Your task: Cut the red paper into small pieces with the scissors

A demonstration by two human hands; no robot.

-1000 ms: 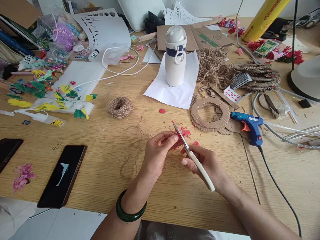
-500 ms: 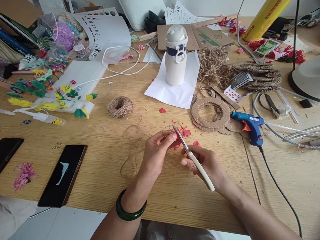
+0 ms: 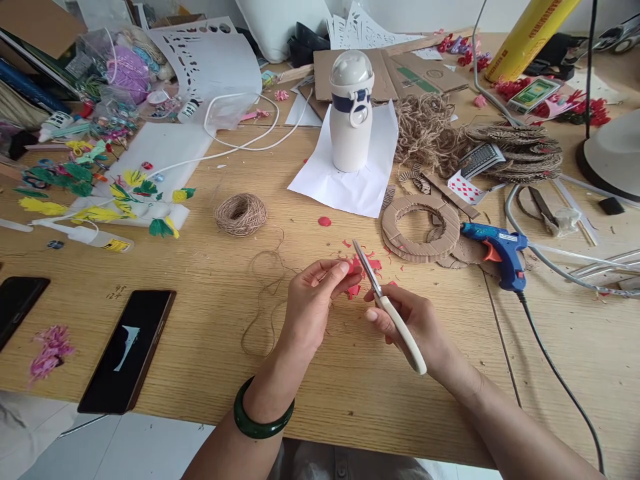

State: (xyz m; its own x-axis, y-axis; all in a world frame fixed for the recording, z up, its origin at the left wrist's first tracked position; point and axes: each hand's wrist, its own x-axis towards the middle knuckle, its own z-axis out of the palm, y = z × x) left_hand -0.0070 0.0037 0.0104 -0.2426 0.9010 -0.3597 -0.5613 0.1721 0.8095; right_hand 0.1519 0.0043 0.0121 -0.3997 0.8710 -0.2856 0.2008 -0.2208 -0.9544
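Between thumb and fingers, my left hand [image 3: 314, 301] pinches a small piece of red paper [image 3: 351, 266], mostly covered by the fingertips. My right hand [image 3: 407, 323] is wrapped round the scissors [image 3: 400, 333], which have cream handles and blades pointing up and away from me. The blades look closed or nearly so and stand just right of the red piece. Red scraps [image 3: 371, 265] lie scattered on the table beyond and beneath my hands. A small red disc [image 3: 325, 221] rests farther off on the wood.
A twine ball [image 3: 241, 214] sits left of centre, its loose strand trailing toward my left hand. Beyond are a white bottle [image 3: 352, 120] on paper and a cardboard ring [image 3: 421, 228]. A blue glue gun [image 3: 500, 252] lies right, its cord running forward. Phones [image 3: 127, 350] lie left.
The scissors have moved slightly right and away from the red piece, their blades now apart from my left fingers. My left hand has barely shifted.
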